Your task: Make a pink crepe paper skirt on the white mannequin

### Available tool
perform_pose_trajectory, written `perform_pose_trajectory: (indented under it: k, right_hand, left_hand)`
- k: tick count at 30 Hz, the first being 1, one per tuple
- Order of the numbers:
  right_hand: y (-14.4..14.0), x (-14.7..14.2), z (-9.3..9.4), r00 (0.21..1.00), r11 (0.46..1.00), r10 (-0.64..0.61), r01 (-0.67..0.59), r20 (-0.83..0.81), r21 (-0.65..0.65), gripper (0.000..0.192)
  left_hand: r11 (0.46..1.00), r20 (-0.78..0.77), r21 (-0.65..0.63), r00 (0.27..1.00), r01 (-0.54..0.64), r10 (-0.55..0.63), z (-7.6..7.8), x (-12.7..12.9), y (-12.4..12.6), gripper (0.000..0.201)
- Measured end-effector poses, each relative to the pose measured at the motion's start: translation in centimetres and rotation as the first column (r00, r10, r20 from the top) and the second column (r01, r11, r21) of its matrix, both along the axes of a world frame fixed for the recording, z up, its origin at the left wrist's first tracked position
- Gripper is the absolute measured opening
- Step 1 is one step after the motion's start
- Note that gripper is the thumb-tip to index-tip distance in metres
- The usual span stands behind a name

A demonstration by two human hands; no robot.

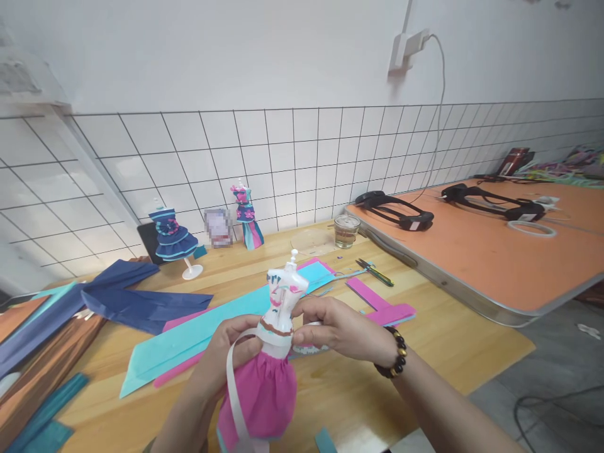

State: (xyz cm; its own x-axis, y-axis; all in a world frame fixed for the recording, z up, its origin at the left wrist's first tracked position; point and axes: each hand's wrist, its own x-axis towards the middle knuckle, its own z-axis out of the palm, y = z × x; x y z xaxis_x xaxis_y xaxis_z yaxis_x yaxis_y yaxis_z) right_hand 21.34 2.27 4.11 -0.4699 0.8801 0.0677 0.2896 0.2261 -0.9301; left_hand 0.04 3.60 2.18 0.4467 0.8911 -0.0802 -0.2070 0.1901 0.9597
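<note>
A small white dress form [279, 296] with pink, teal and brown marks on its torso stands upright between my hands. It wears a gathered magenta skirt [267, 393]. A white tape strip [276, 340] lies around the waist above the skirt, and its loose length loops left and hangs down the front. My left hand [233, 346] grips the form at the waist from the left. On the right side of the waist, my right hand [330, 324] is closed with thumb and fingertips at the tape; its exact pinch is partly hidden. A round white piece [309, 348] shows below these fingers.
Cyan crepe paper [189, 340] and navy paper [141, 299] lie left and behind. Scissors [375, 272], magenta strips [377, 301] and a glass of liquid [346, 231] are to the right. Two dressed forms [172, 234] [246, 215] stand by the wall. An orange table [500, 258] adjoins.
</note>
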Motion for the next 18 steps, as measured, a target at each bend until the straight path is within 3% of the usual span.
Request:
perform_pose_trajectory:
  k: [2, 4, 8, 13, 18]
  right_hand:
    - [-0.2, 0.0, 0.1, 1.000, 1.000, 0.024, -0.024, -0.010, 0.000, 0.031]
    - [-0.4, 0.0, 0.2, 0.997, 0.999, 0.052, -0.053, -0.058, -0.010, 0.029]
    - [-0.5, 0.0, 0.2, 0.979, 0.996, 0.077, -0.082, -0.190, -0.018, 0.027]
    - [-0.5, 0.2, -0.6, 0.981, 0.996, 0.070, -0.078, -0.179, -0.042, 0.029]
    - [-1.0, -0.1, -0.7, 0.981, 0.999, 0.028, -0.036, -0.190, -0.037, 0.030]
  left_hand:
    - [0.998, -0.033, 0.031, 0.998, 0.047, -0.046, 0.1, -0.1, 0.1, 0.037]
    - [0.985, -0.126, 0.148, 0.989, 0.093, -0.074, 0.4, -0.1, 0.4, 0.034]
    - [0.890, -0.317, 0.412, 0.946, 0.196, -0.062, 0.8, -0.2, 0.7, 0.029]
    - [0.818, -0.449, 0.510, 0.893, 0.265, -0.010, 0.7, -0.4, 0.9, 0.028]
    - [0.832, -0.440, 0.544, 0.881, 0.110, 0.172, -0.2, -0.8, 1.4, 0.030]
